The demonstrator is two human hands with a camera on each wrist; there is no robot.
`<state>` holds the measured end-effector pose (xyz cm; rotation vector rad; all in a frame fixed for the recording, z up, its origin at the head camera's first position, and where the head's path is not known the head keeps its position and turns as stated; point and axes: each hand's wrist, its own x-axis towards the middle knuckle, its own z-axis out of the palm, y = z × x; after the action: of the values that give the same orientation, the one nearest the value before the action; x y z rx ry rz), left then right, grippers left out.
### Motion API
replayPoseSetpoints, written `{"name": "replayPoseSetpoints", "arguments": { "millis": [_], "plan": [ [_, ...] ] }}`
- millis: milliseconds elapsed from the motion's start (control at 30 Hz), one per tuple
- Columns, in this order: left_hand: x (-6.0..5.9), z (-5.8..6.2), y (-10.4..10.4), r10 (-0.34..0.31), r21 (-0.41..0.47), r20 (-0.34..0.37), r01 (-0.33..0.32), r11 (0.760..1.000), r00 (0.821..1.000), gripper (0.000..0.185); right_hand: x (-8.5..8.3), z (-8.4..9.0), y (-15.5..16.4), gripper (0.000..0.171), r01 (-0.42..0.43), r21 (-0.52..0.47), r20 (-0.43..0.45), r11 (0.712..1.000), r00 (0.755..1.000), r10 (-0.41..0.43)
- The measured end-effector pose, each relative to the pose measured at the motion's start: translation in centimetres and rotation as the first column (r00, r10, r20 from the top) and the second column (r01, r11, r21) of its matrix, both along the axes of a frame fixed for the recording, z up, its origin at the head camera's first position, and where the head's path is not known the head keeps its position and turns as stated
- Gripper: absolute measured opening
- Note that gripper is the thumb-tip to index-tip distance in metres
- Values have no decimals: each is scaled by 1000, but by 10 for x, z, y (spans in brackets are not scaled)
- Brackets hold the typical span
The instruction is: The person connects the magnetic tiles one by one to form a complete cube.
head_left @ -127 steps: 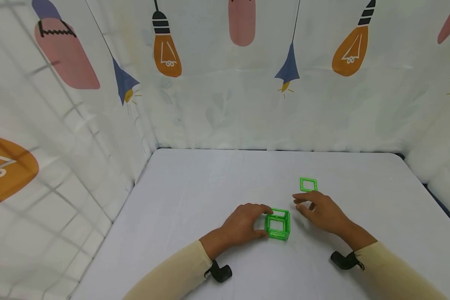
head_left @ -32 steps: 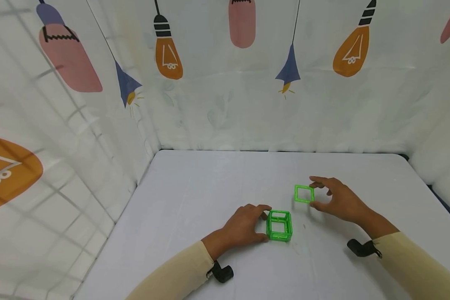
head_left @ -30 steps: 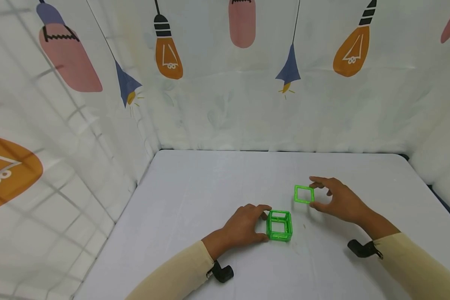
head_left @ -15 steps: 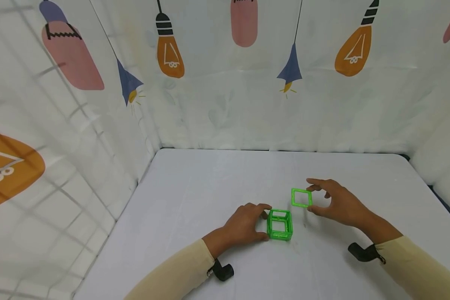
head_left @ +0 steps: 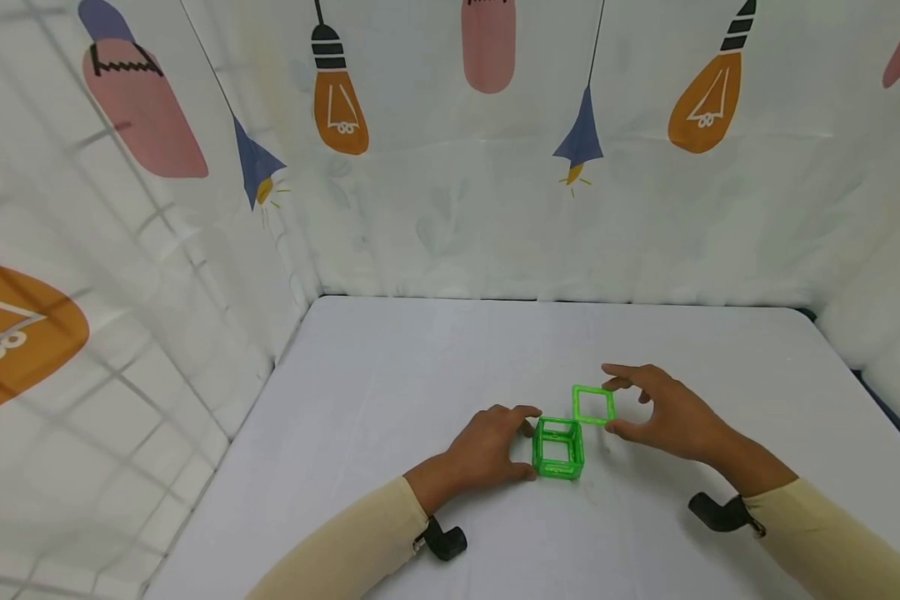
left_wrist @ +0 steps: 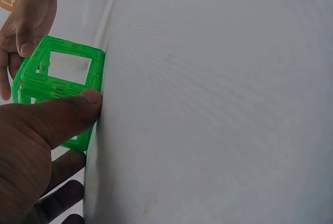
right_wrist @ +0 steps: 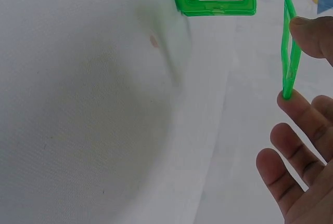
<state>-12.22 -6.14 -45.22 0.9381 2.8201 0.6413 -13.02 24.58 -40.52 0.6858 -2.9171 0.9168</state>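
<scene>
A cube of green see-through magnetic tiles (head_left: 558, 469) stands on the table in front of me. My left hand (head_left: 487, 450) grips it from the left, thumb at the near side and index finger at the far side; in the left wrist view the thumb lies across the cube (left_wrist: 73, 42). My right hand (head_left: 675, 417) pinches a single square magnetic tile (head_left: 611, 406) between thumb and fingertip. That tile is raised, just behind and right of the cube. In the right wrist view the tile (right_wrist: 294, 65) appears nearly edge-on, apart from the cube (right_wrist: 218, 12).
The white-covered table (head_left: 420, 358) spreads out around both hands. A pale cloth wall with printed lamps (head_left: 450, 208) rises behind its far edge, and another stands at the left. Each wrist wears a black camera mount (head_left: 447, 542).
My right hand has taken up the single tile from the table and carried it left and nearer, to the cube's far right corner. My left hand stays at the cube.
</scene>
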Motion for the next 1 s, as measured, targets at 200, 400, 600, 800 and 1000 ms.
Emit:
{"name": "replayPoseSetpoints", "arguments": {
  "millis": [200,400,600,800,1000],
  "plan": [
    [0,0,0,-1,8,5,1,1000,1000,82,4,-1,-4,83,-19,-2,-20,1000,1000,19],
    [0,1,0,4,9,10,-4,1000,1000,83,8,-2,-8,85,-31,-10,-21,999,999,31],
    [-1,1,1,16,2,17,-16,1000,1000,85,11,-3,-13,88,-31,-15,5,999,999,31],
    [-1,1,1,16,9,17,-16,1000,1000,86,13,-4,-17,88,-50,-8,-17,999,999,50],
    [0,2,1,18,7,19,-18,1000,1000,85,14,-6,-19,87,-70,-19,-29,997,997,69]
  ]
}}
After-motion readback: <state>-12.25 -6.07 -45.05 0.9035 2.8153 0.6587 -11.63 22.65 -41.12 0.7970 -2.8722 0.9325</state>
